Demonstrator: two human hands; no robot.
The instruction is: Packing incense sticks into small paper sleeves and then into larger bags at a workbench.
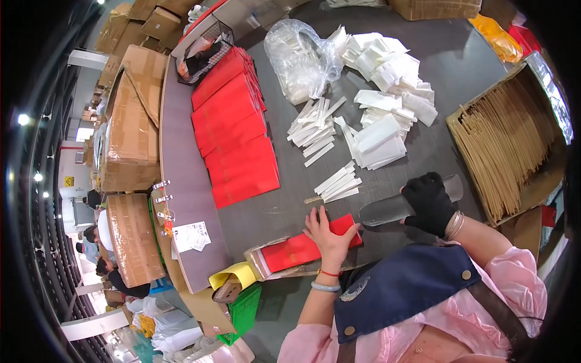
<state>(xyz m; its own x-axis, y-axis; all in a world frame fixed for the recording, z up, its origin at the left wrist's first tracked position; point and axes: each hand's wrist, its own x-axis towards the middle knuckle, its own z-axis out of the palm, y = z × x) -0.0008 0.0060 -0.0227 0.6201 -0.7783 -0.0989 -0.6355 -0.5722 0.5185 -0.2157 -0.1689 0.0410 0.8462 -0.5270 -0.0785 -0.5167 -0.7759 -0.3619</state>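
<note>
My bare left hand point(330, 242) rests with fingers spread over a long red packet point(296, 251) at the near table edge. The packet lies on a clear plastic wrapper whose end shows at its left. My right hand point(428, 202), in a black glove, curls over a long translucent grey plastic sleeve point(382, 210), which sticks out on both sides of it. What lies under the palm is hidden. Just beyond my left hand sits a small bundle of narrow white paper-wrapped strips point(339, 184), with a larger pile of such strips point(313, 127) farther off.
Red packets point(233, 115) lie in overlapping stacks at left, below a wire basket point(206, 51). A clear plastic bag point(299, 60) and white paper sleeves point(381, 139) fill the far middle. At right stands a box of brown sticks point(502, 151). A yellow holder point(242, 273) hangs at the near left edge.
</note>
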